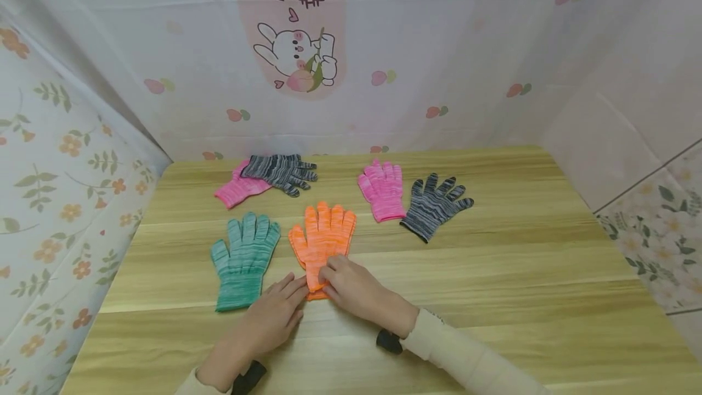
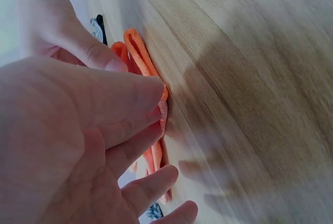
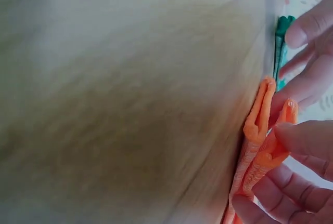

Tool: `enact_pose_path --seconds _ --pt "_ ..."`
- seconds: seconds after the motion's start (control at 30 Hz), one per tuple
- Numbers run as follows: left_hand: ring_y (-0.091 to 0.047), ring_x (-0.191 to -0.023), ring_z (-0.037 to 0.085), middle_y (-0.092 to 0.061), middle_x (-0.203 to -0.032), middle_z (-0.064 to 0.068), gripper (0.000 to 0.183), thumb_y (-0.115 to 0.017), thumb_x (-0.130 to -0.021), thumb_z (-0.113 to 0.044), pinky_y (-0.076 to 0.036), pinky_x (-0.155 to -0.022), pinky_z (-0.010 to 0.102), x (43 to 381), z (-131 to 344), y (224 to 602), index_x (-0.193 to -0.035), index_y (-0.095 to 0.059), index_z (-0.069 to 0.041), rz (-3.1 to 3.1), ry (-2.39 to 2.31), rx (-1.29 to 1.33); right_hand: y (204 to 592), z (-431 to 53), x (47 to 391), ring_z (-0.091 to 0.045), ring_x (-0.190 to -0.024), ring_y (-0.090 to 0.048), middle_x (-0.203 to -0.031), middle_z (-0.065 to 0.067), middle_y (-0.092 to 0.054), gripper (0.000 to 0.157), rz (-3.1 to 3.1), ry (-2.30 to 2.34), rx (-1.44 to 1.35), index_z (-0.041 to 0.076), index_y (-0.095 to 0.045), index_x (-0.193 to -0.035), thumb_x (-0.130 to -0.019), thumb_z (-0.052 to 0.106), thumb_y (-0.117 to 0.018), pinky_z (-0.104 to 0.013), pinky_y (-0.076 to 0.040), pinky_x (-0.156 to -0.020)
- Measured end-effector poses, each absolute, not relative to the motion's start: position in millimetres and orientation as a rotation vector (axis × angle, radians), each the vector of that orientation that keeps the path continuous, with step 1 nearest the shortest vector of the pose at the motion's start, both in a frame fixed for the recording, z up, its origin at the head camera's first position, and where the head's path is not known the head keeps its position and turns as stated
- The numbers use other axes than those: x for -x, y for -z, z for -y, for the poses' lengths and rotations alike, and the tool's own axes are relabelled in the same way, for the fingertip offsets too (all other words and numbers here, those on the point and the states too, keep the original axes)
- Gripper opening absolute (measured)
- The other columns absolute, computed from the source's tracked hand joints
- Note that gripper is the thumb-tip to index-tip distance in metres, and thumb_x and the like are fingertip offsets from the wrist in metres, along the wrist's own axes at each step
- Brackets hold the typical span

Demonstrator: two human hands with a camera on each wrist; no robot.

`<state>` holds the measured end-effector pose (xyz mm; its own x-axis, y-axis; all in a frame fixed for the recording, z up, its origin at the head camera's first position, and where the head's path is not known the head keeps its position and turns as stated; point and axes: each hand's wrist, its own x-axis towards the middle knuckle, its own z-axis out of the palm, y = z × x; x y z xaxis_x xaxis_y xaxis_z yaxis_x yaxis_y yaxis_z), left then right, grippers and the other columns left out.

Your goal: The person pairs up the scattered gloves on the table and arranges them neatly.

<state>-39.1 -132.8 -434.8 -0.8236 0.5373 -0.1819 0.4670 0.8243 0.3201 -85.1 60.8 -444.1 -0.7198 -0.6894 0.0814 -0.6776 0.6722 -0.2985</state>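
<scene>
Two orange gloves (image 1: 325, 233) lie stacked with their fingers pointing away from me. My right hand (image 1: 351, 288) pinches the upper glove's cuff, lifted a little off the lower one; in the right wrist view, the thumb lies against this raised orange cuff (image 3: 273, 156). Below it, the lower glove's cuff (image 3: 258, 112) rests near the table. My left hand (image 1: 276, 313) lies at the left side of the cuffs, its fingers extended and the fingertips right at the orange edge. A green glove (image 1: 247, 261) lies flat just left of the orange ones.
At the back left, a black-and-grey glove (image 1: 280, 170) overlaps a pink glove (image 1: 241, 188). Toward the back right, another pink glove (image 1: 382, 191) touches a second black-and-grey glove (image 1: 435, 206). A printed curtain (image 1: 406, 47) hangs behind the wooden table (image 1: 521, 273).
</scene>
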Motion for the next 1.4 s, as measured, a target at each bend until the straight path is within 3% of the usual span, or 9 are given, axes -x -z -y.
enact_pose_path --seconds 0.53,0.83,0.9,0.97,1.03,1.1,1.2,1.3,1.4 --pt "-0.038 -0.130 0.041 -0.046 -0.140 0.012 0.039 -0.059 -0.090 -0.016 -0.037 -0.104 0.051 42.3 137.2 435.8 -0.127 -0.055 -0.002 -2.714 -0.445 -0.778 444.7 -64.1 82.2 -0.011 -0.090 -0.055 -0.092 0.002 -0.058 0.007 -2.762 0.530 1.246 0.013 -0.064 -0.095 -0.088 0.016 -0.063 -0.020 -0.048 -0.081" --pt "-0.039 -0.130 0.038 -0.045 -0.141 0.012 0.038 -0.056 -0.091 -0.010 -0.038 -0.103 0.051 44.3 138.2 431.7 -0.127 -0.054 0.001 -2.665 -0.564 -0.745 444.8 -70.7 85.9 -0.008 -0.096 -0.053 -0.102 0.004 -0.058 0.024 -2.610 0.591 1.159 0.013 -0.065 -0.110 -0.089 0.024 -0.062 -0.021 -0.047 -0.087" --pt "-0.044 -0.126 0.035 -0.050 -0.133 0.013 0.031 -0.053 -0.092 -0.007 -0.040 -0.101 0.048 45.8 136.4 430.7 -0.121 -0.056 0.003 -2.677 -0.642 -0.678 443.7 -72.5 88.3 -0.008 -0.093 -0.052 -0.101 0.003 -0.058 0.021 -2.610 0.671 1.094 0.012 -0.065 -0.110 -0.091 0.021 -0.059 -0.021 -0.048 -0.083" --pt "-0.053 -0.109 0.027 -0.058 -0.114 0.010 0.019 -0.050 -0.092 -0.002 -0.047 -0.091 0.040 48.7 134.2 430.1 -0.109 -0.057 0.001 -2.713 -0.726 -0.590 442.9 -73.5 91.0 -0.009 -0.091 -0.051 -0.100 0.002 -0.058 0.019 -2.655 0.722 1.048 0.011 -0.065 -0.109 -0.092 0.018 -0.058 -0.021 -0.048 -0.080" --pt "-0.052 -0.091 0.019 -0.055 -0.096 0.004 0.009 -0.048 -0.092 0.001 -0.047 -0.078 0.033 52.8 130.8 430.4 -0.097 -0.053 -0.005 -2.774 -0.784 -0.510 443.3 -74.0 94.0 -0.012 -0.088 -0.049 -0.100 -0.001 -0.056 0.018 -2.726 0.732 1.020 0.010 -0.066 -0.107 -0.091 0.015 -0.059 -0.023 -0.047 -0.076" --pt "-0.049 -0.085 0.018 -0.051 -0.089 0.003 0.008 -0.049 -0.091 0.000 -0.045 -0.072 0.032 56.6 126.9 432.1 -0.093 -0.049 -0.008 -2.851 -0.769 -0.456 444.5 -74.0 96.6 -0.017 -0.095 -0.050 -0.108 -0.005 -0.055 0.021 -2.796 0.688 1.013 0.010 -0.065 -0.109 -0.089 0.016 -0.062 -0.028 -0.047 -0.082" --pt "-0.054 -0.103 0.029 -0.056 -0.111 0.013 0.015 -0.054 -0.092 -0.010 -0.049 -0.085 0.040 62.4 119.7 436.2 -0.105 -0.054 -0.004 -2.941 -0.646 -0.449 447.1 -73.2 99.8 -0.028 -0.117 -0.047 -0.129 -0.014 -0.049 0.037 -2.837 0.598 0.998 0.010 -0.060 -0.120 -0.087 0.024 -0.066 -0.040 -0.042 -0.098" --pt "-0.040 -0.128 0.040 -0.042 -0.139 0.023 0.042 -0.054 -0.094 -0.025 -0.039 -0.102 0.050 68.5 112.0 441.7 -0.127 -0.050 0.001 -2.955 -0.495 -0.501 449.4 -72.5 102.5 -0.035 -0.137 -0.028 -0.147 -0.021 -0.031 0.056 -2.790 0.525 0.966 0.010 -0.049 -0.134 -0.086 0.032 -0.065 -0.051 -0.028 -0.110" --pt "-0.027 -0.137 0.039 -0.029 -0.148 0.023 0.057 -0.050 -0.095 -0.033 -0.030 -0.109 0.050 74.4 106.4 447.3 -0.138 -0.039 0.003 -2.916 -0.348 -0.580 451.6 -72.7 104.6 -0.036 -0.142 -0.015 -0.152 -0.022 -0.019 0.066 -2.706 0.493 0.930 0.011 -0.039 -0.142 -0.087 0.039 -0.063 -0.056 -0.019 -0.112"
